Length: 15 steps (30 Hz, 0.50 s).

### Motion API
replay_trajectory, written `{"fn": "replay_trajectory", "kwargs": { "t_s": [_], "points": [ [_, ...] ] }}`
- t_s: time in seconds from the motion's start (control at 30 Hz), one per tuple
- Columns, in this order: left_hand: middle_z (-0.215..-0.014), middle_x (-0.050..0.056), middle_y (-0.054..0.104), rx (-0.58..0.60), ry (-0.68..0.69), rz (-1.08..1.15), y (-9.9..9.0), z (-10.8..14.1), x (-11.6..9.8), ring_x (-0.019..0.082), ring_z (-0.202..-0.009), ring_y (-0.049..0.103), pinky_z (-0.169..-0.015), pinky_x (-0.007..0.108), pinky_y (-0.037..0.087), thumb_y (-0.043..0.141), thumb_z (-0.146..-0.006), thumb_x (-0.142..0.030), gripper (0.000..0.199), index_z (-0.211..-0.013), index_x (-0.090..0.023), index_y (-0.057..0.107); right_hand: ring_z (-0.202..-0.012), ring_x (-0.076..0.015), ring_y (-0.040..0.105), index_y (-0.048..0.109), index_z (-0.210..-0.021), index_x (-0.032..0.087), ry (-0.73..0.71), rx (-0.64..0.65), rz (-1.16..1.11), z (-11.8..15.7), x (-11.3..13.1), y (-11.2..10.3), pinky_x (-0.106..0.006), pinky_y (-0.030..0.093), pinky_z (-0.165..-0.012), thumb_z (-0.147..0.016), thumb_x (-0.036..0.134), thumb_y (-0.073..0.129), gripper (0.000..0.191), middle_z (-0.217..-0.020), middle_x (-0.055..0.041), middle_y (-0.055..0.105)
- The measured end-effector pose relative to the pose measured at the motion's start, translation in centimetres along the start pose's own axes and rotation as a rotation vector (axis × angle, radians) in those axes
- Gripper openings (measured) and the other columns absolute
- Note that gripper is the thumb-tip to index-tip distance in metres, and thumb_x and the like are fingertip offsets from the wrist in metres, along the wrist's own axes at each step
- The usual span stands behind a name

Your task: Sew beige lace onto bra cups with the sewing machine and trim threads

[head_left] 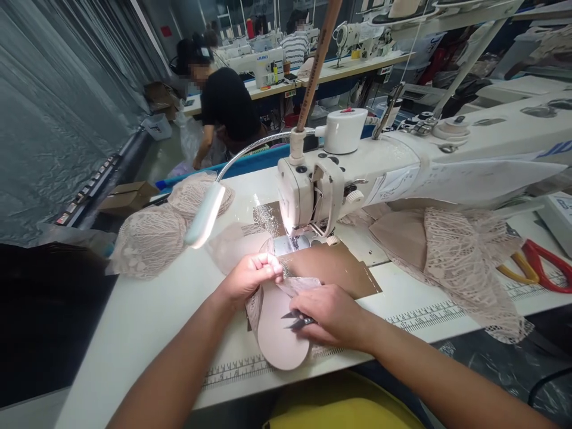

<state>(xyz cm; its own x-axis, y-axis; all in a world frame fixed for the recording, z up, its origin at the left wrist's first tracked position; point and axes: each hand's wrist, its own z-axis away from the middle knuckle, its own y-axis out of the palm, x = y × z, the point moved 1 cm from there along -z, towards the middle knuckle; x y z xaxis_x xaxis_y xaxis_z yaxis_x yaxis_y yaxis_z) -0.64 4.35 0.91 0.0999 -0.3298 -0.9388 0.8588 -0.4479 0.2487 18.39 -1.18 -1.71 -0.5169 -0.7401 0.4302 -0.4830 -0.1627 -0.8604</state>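
Note:
A beige bra cup with lace trim (281, 345) lies on the sewing table in front of the sewing machine (301, 190). My left hand (252, 277) is closed in a pinch on the lace at its upper edge, just left of the needle area. My right hand (335, 316) is wrapped round black thread snips (300, 322), whose blades point left over the cup. A flap of pale lace (299, 285) lies between the two hands; whether the right fingers also grip it, I cannot tell. Under the work, a brown plate (339, 268) covers the machine bed.
Lace cups (149, 238) are piled at the left. More beige lace pieces (447, 250) lie right, beside red-handled scissors (547, 265). A lit lamp (205, 214) hangs over the table. A ruler strip (429, 314) follows the front edge. A co-worker (227, 98) bends down behind.

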Motion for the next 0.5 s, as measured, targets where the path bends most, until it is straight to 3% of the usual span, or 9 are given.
{"fn": "replay_trajectory", "kwargs": {
  "t_s": [0.1,0.2,0.33,0.5],
  "points": [
    [-0.064,0.001,0.059,-0.031,0.017,-0.017,-0.1,0.0,0.1,0.011,-0.062,0.050,-0.065,0.024,0.038,0.072,-0.073,-0.033,0.026,-0.067,-0.012,0.059,-0.072,-0.0162,0.065,0.060,-0.105,0.019,0.084,-0.090,-0.124,0.2,-0.1,-1.1,-0.025,0.046,-0.061,-0.088,0.047,0.050,0.035,-0.085,-0.0030,0.070],
    [-0.066,0.002,0.060,-0.056,0.041,-0.034,-0.1,0.0,0.3,0.012,-0.064,0.051,-0.067,0.025,0.039,0.072,-0.072,-0.035,0.026,-0.068,-0.012,0.061,-0.089,-0.0179,0.066,0.058,-0.120,0.020,0.187,-0.182,-0.126,0.2,-0.2,-2.6,-0.026,0.051,-0.071,-0.093,0.037,0.043,0.035,-0.102,-0.0057,0.070],
    [-0.066,0.002,0.060,-0.068,0.065,-0.046,-0.1,0.0,0.4,0.012,-0.064,0.053,-0.068,0.025,0.040,0.072,-0.072,-0.037,0.027,-0.070,-0.012,0.062,-0.085,-0.0193,0.067,0.063,-0.118,0.024,0.345,-0.206,-0.107,-0.2,0.0,-4.3,-0.027,0.054,-0.067,-0.086,0.027,0.053,0.034,-0.100,-0.0039,0.071],
    [-0.066,0.002,0.061,-0.044,0.098,-0.057,0.2,0.2,0.3,0.013,-0.065,0.054,-0.069,0.026,0.041,0.072,-0.072,-0.037,0.026,-0.070,-0.013,0.063,-0.080,-0.0188,0.068,0.069,-0.107,0.027,0.370,-0.228,-0.053,-1.4,0.5,-4.3,-0.026,0.054,-0.060,-0.082,0.020,0.057,0.028,-0.095,0.0003,0.073]
  ]
}}
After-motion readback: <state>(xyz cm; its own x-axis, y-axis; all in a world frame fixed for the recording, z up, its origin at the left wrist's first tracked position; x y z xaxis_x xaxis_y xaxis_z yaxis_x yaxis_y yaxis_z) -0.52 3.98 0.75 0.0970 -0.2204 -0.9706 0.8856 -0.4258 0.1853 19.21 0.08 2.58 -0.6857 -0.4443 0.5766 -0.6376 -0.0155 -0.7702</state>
